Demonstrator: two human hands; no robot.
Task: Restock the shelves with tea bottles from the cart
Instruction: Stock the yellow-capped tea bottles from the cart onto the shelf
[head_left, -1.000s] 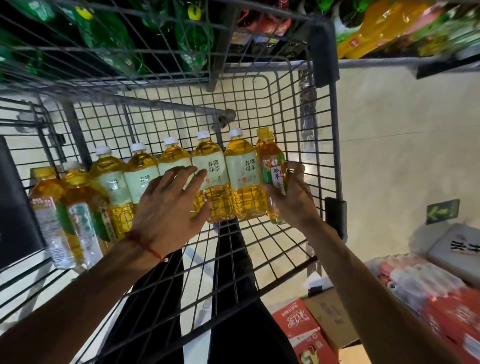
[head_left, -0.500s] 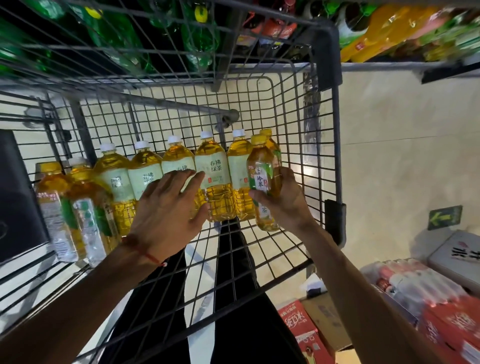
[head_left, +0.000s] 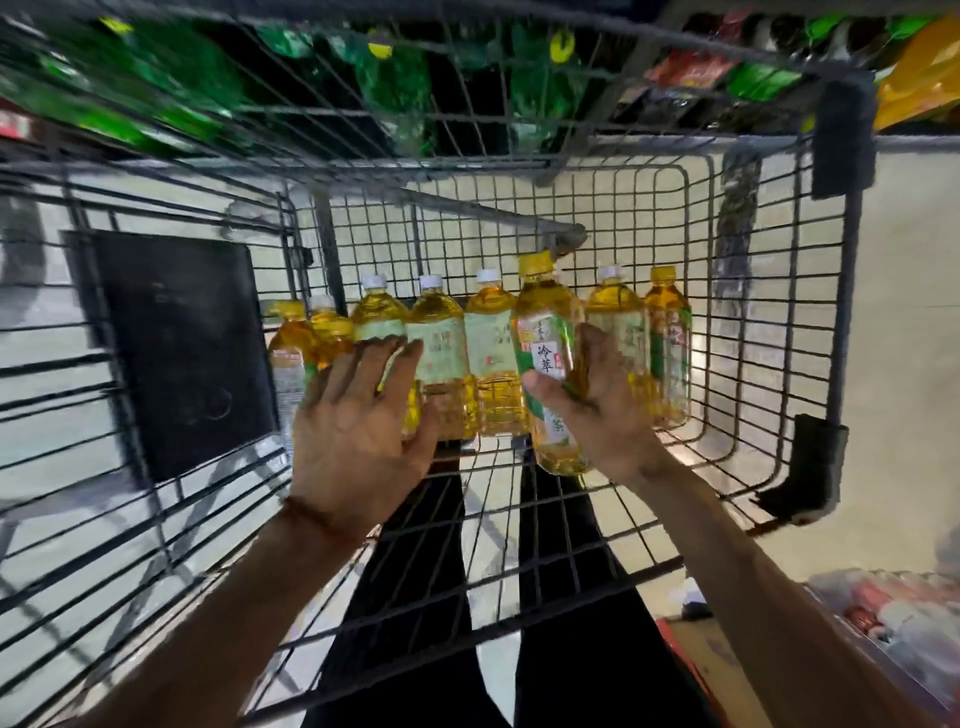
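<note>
Pick step: my right hand grips a yellow-capped tea bottle just in front of the white-capped bottles in the cart, left hand resting straight-fingered on them; next, I judge, lift it clear of the wire wall for shelving.

A pale tiled floor runs under a shelf of green bottles, a cardboard box lower right.

Both forearms reach forward. Left grip flat, fingers straight and spread; right grip curled round a yellow-capped tea bottle, thumb across its label.
</note>
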